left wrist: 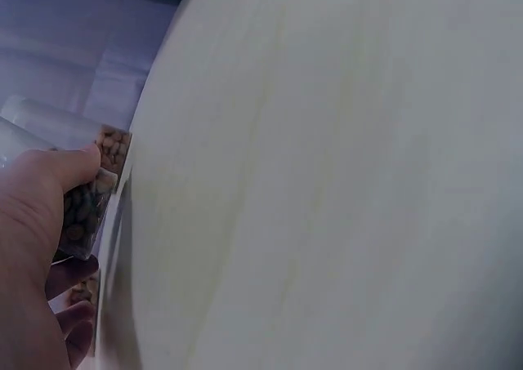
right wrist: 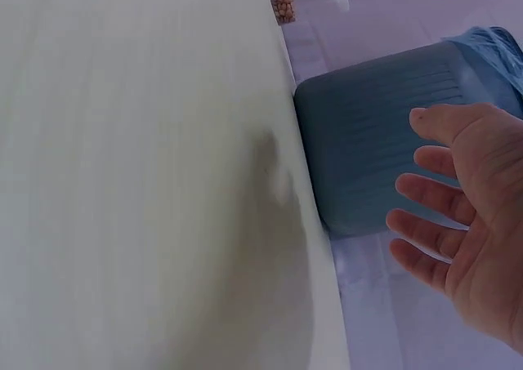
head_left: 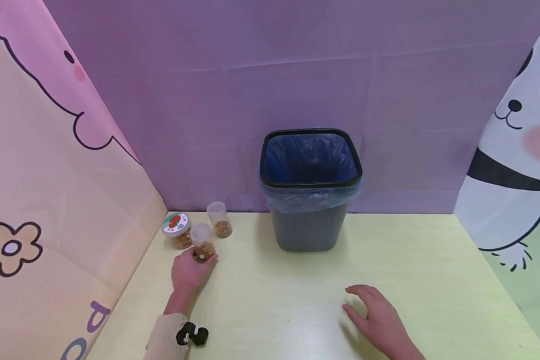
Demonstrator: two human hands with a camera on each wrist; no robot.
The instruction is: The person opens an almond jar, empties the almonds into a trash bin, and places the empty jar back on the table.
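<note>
My left hand (head_left: 191, 273) has its thumb and fingers round the lower part of a clear plastic cup (head_left: 201, 236) with brown pellets in its bottom. In the left wrist view the thumb and fingers lie on either side of this cup (left wrist: 79, 216). Just behind it stands a second clear cup (head_left: 217, 214), also part-filled with pellets. To the left is a round jar (head_left: 176, 224) with a white printed lid and similar pellets inside. At the lower right, my right hand (head_left: 381, 320) hovers over the table, fingers apart and holding nothing.
A grey trash bin (head_left: 308, 229), lined with a blue bag and rimmed in black, stands at the back middle of the pale table (head_left: 270, 300). Purple cloth (head_left: 207, 100) hangs behind, and printed cloths flank both sides.
</note>
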